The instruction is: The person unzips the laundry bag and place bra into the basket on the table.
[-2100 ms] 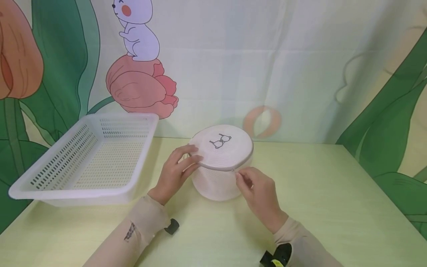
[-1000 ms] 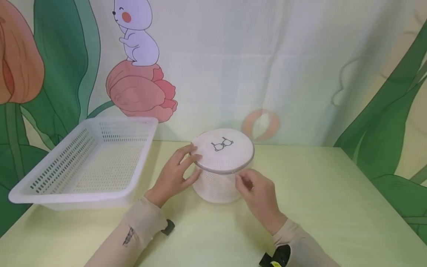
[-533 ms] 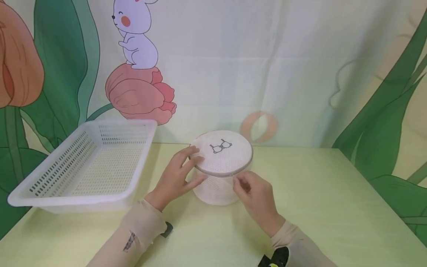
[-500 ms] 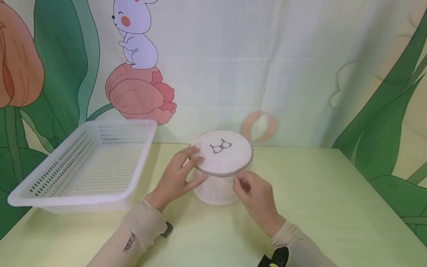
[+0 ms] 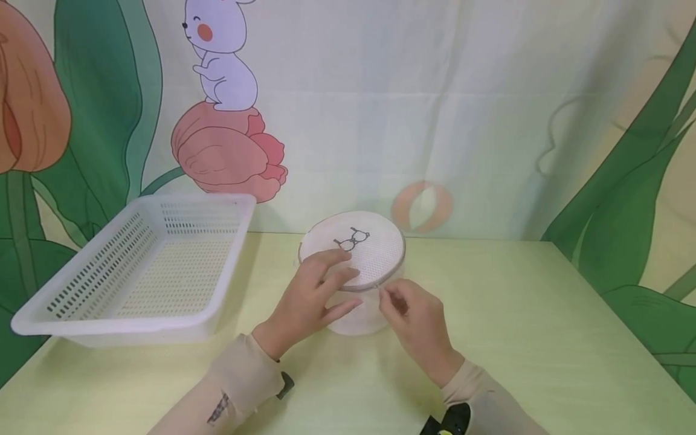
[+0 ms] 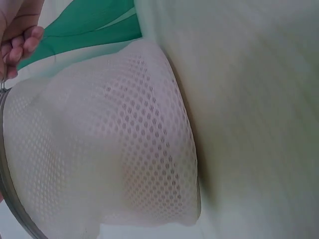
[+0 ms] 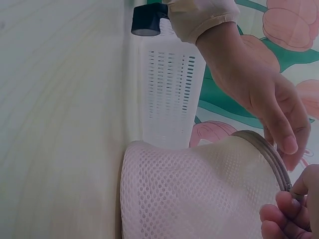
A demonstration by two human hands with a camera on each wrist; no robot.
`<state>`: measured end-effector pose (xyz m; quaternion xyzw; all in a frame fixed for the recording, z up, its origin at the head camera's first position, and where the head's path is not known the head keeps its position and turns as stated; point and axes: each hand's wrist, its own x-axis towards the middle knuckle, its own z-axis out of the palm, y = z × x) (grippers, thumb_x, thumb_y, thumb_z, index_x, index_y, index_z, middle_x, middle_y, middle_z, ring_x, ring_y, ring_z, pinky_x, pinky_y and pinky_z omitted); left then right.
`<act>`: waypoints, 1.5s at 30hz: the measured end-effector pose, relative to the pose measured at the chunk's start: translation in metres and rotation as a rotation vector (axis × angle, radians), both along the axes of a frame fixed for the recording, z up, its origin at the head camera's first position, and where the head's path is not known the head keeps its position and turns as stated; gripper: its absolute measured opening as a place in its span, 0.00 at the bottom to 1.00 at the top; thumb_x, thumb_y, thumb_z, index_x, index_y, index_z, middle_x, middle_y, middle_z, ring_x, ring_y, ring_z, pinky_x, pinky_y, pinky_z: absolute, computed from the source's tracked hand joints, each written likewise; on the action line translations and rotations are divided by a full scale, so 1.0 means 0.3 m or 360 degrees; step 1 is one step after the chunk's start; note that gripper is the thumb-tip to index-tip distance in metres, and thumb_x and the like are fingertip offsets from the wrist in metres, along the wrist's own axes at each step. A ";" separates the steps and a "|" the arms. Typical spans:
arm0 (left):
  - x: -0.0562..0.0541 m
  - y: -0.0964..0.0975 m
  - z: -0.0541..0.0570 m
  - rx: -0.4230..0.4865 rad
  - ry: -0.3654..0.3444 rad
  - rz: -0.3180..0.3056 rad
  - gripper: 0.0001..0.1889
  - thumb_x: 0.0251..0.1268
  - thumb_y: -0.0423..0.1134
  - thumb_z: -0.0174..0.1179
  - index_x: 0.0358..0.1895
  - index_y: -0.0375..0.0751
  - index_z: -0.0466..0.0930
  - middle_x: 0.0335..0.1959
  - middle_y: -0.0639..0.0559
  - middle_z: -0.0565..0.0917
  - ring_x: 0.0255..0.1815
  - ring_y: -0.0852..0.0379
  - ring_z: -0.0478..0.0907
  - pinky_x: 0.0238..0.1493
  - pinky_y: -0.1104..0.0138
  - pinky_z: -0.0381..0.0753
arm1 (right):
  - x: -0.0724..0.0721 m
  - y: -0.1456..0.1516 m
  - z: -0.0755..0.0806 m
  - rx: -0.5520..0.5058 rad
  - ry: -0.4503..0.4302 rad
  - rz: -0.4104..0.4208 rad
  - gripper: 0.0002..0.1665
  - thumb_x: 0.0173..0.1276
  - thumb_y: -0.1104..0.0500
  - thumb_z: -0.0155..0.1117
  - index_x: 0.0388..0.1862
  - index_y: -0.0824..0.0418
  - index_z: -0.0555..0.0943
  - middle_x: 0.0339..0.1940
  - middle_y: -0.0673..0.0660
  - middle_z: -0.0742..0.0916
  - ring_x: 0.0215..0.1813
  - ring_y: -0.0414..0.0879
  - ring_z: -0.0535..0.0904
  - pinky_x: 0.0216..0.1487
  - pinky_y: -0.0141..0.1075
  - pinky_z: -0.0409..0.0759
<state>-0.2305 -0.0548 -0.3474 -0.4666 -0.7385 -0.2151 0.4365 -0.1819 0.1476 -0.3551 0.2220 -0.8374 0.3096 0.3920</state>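
Observation:
A round white mesh laundry bag (image 5: pixel 380 254) stands upright on the table, a black bra-like drawing on its flat lid. Around the lid's edge runs a grey zipper (image 6: pixel 11 191). My left hand (image 5: pixel 301 305) rests its fingertips on the lid's near left part, fingers loosely extended. Its thumb lies lower, in front of the bag's side. With thumb and finger my right hand (image 5: pixel 421 320) pinches the zipper pull at the near right of the rim. In the right wrist view, the right hand (image 7: pixel 299 209) partly covers that pull. Mesh fills much of the left wrist view.
A white perforated plastic basket (image 5: pixel 214 311) stands left of the bag on the pale green table (image 5: pixel 522 314). Behind the table hangs a printed curtain (image 5: pixel 337 121) with flowers and a rabbit. Each wrist carries a black strapped device.
My left hand has moved rightward across the lid's near edge. The lid has shifted slightly left and its drawing has turned a little. My right hand stays at the zipper pull.

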 end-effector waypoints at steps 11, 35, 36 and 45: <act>0.020 0.028 -0.022 0.0016 -0.0004 0.0046 0.13 0.62 0.44 0.64 0.45 0.41 0.78 0.53 0.42 0.79 0.59 0.45 0.74 0.66 0.55 0.72 | 0.005 -0.015 -0.005 0.0001 -0.0010 0.0035 0.03 0.59 0.67 0.64 0.28 0.61 0.79 0.22 0.51 0.84 0.25 0.36 0.78 0.26 0.24 0.78; -0.004 0.020 -0.054 0.0026 -0.0049 0.0070 0.14 0.54 0.40 0.70 0.43 0.43 0.79 0.53 0.44 0.80 0.59 0.47 0.76 0.66 0.57 0.73 | 0.022 -0.050 -0.010 -0.0098 -0.0126 0.0118 0.03 0.60 0.68 0.64 0.29 0.61 0.80 0.22 0.52 0.84 0.24 0.35 0.76 0.24 0.23 0.76; -0.005 0.020 -0.056 0.0025 -0.0060 0.0071 0.14 0.54 0.40 0.70 0.43 0.44 0.79 0.53 0.44 0.80 0.59 0.47 0.76 0.66 0.57 0.74 | 0.022 -0.051 -0.011 -0.0097 -0.0122 0.0120 0.03 0.60 0.68 0.64 0.29 0.61 0.80 0.22 0.52 0.84 0.24 0.35 0.76 0.24 0.23 0.76; -0.010 0.012 -0.065 0.0045 -0.0037 0.0044 0.12 0.57 0.40 0.68 0.43 0.44 0.80 0.54 0.44 0.79 0.59 0.47 0.75 0.64 0.58 0.75 | 0.021 -0.052 -0.022 -0.0086 -0.0106 0.0148 0.03 0.60 0.67 0.64 0.29 0.61 0.79 0.22 0.51 0.84 0.24 0.35 0.76 0.23 0.22 0.75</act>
